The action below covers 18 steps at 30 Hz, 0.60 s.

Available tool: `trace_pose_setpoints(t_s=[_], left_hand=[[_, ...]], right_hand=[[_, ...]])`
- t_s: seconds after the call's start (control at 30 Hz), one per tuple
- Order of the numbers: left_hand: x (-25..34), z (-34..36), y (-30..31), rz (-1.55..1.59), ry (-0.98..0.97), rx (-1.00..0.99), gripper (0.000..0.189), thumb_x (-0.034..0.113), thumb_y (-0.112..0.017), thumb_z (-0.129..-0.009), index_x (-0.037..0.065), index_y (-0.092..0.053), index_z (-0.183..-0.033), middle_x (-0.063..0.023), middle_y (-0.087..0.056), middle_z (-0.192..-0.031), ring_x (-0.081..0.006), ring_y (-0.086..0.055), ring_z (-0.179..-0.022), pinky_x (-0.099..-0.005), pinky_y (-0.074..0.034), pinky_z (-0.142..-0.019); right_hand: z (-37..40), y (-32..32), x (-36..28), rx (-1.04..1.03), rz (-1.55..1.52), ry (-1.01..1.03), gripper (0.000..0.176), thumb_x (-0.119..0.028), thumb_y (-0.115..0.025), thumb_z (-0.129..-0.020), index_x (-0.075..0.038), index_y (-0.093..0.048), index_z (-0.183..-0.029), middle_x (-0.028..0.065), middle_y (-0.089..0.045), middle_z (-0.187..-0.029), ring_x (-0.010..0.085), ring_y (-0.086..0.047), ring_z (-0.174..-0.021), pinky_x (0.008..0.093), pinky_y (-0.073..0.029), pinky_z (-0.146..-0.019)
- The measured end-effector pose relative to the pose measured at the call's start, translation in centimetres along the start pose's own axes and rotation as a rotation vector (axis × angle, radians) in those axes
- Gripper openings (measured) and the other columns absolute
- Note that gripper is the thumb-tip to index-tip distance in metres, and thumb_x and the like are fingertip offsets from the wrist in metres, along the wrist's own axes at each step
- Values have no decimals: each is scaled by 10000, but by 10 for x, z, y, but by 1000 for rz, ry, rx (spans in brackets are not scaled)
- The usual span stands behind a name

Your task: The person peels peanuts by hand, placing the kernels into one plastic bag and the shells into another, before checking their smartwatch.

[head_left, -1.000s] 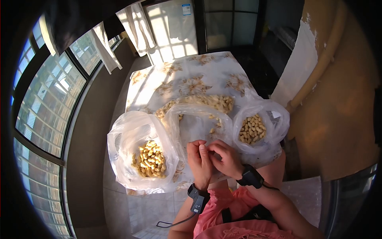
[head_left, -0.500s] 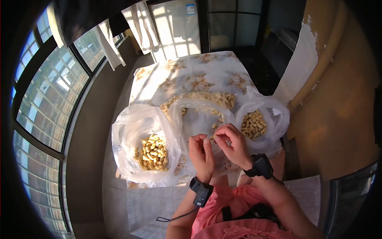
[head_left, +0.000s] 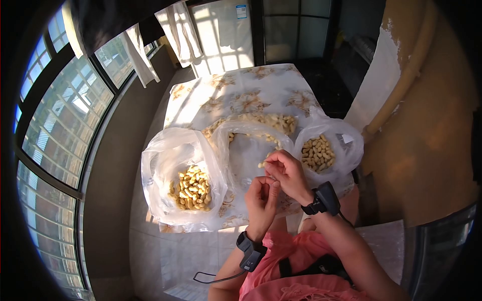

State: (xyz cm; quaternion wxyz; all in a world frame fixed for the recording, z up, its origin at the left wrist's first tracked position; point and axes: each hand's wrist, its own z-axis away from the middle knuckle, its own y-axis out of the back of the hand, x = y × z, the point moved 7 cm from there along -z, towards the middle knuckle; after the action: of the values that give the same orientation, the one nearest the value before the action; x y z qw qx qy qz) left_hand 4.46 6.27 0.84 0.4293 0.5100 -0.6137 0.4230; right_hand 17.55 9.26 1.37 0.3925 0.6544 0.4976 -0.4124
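Observation:
My right hand is closed, with a pale peanut at its fingertips. It hangs over the front of the middle clear plastic bag, which holds several peanuts toward its far side. Just below and to the left, my left hand has its fingers curled together at the bag's near side; whatever they may hold is hidden. A left plastic bag stands wide, with a heap of peanuts inside. On the right, another plastic bag contains more peanuts.
A white flower-patterned cloth covers the table under the bags. Windows run along the left wall. A brown wall with a pipe rises on the right. Dark devices are strapped to my left wrist and right wrist.
My hands were side by side with fingertips close together. The right has shifted up and left, carrying a peanut forward, while the left has moved slightly down and right.

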Motion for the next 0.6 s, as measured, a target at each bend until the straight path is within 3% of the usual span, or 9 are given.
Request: trace_pose_setpoints(t_s=[0.07,0.13,0.17,0.33,0.37,0.5,0.6], left_hand=[[3,5,4,-8,13,-6,111,72,-724,-896,30,-632,-941,-13,-404,-615,-124,-359,-557,-292,-322,-516],[13,10,2,-218,-60,-89,90,53,-691,-937,19,-608,-930,57,-449,-665,-37,-334,-585,-226,-273,-525],[15,14,2,-214,-61,-88,90,53,-691,-937,19,-608,-930,57,-449,-665,-37,-334,-585,-226,-273,-525],[20,36,-1,-219,-61,-118,125,88,-756,-896,29,-651,-927,14,-455,-661,-63,-369,-570,-239,-312,-517],[24,40,-5,-236,-92,-138,208,139,-819,-844,36,-665,-938,3,-505,-706,-79,-390,-565,-247,-334,-514],[30,55,-26,-205,-201,-268,328,201,-879,-757,55,-678,-971,-25,-570,-768,-130,-456,-562,-275,-408,-532],[27,60,-32,-230,-224,-274,353,204,-886,-749,51,-675,-988,-37,-591,-791,-132,-473,-567,-278,-428,-540]], right_hand=[[1,-2,5,-5,-28,-28,88,-40,-666,-914,2,-621,-978,77,-616,-927,152,-636,-790,275,-518,-670],[1,-3,12,-9,-123,-93,88,-60,-671,-919,-3,-629,-971,67,-619,-927,140,-639,-811,271,-525,-681],[2,-2,12,-10,-120,-92,88,-60,-671,-919,-3,-629,-971,67,-619,-927,140,-639,-811,271,-525,-681],[3,-4,8,-33,41,-34,97,-69,-683,-911,1,-639,-962,74,-636,-935,167,-668,-816,270,-535,-696],[4,-4,8,-32,47,-33,97,-69,-683,-911,1,-639,-962,74,-636,-935,167,-668,-816,270,-535,-696],[6,-8,4,-48,75,-29,114,-81,-700,-903,0,-636,-951,77,-631,-930,160,-667,-783,281,-533,-685],[5,-8,-3,-70,168,-7,111,-77,-701,-899,-2,-638,-952,84,-627,-932,175,-664,-774,287,-533,-687]])
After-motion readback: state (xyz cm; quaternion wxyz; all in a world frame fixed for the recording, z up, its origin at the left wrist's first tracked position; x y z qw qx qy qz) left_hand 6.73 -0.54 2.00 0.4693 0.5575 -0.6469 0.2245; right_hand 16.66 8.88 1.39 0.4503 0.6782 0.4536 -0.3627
